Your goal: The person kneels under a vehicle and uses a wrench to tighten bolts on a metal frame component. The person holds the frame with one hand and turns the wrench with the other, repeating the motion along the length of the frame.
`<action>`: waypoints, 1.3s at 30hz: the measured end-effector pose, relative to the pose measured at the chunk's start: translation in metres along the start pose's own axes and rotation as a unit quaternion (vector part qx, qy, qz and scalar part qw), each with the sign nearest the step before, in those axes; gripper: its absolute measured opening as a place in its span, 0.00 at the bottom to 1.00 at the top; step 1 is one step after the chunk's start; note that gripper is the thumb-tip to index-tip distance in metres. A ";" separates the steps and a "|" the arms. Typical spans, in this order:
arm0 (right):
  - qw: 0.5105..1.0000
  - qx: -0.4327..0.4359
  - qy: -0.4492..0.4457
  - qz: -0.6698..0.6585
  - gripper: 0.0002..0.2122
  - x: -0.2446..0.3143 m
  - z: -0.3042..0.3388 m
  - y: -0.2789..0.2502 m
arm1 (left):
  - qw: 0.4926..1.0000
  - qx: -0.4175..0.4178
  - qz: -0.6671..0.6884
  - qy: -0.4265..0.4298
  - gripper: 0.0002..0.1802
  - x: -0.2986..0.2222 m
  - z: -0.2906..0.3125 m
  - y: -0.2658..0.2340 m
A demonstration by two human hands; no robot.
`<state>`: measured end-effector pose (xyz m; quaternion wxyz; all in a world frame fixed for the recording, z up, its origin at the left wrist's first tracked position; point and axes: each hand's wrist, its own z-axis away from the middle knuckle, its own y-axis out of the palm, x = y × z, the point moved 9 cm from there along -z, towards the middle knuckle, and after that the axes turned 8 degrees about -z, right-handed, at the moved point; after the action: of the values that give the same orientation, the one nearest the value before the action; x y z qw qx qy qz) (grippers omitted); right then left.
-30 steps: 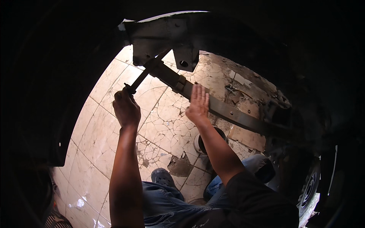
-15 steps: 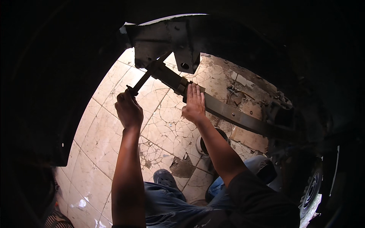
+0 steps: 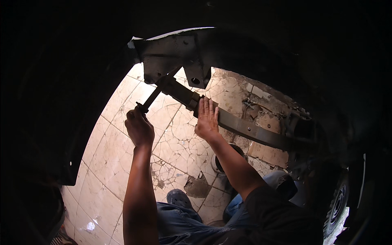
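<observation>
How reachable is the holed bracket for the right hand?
Likely yes: the right hand is open on the curved metal bar, and nothing visible blocks the gap to the holed bracket.

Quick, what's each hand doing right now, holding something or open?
Left hand: closed, holding the dark bar.
Right hand: open, laid against the long metal strip.

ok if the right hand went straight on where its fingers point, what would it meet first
Beyond the curved metal bar it covers, the right hand would probably first meet the dark bracket with the hole, though depth is unclear.
</observation>
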<state>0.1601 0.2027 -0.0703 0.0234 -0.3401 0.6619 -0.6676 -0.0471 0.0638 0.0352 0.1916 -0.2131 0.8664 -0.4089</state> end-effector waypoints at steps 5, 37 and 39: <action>0.998 -0.001 -0.005 0.057 0.44 0.012 -0.004 -0.004 | 0.999 0.030 0.011 -0.001 0.14 0.005 -0.002 0.002; 0.996 0.077 0.017 0.035 0.55 0.007 -0.013 -0.008 | 0.999 0.030 0.023 -0.012 0.14 0.005 -0.001 -0.002; 0.996 0.077 0.002 0.039 0.55 0.011 -0.007 -0.007 | 0.999 0.027 0.020 -0.007 0.15 0.005 -0.001 -0.002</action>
<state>0.1505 0.2044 -0.0587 0.0742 -0.3097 0.6217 -0.7156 -0.0516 0.0608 0.0361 0.2118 -0.1931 0.8577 -0.4269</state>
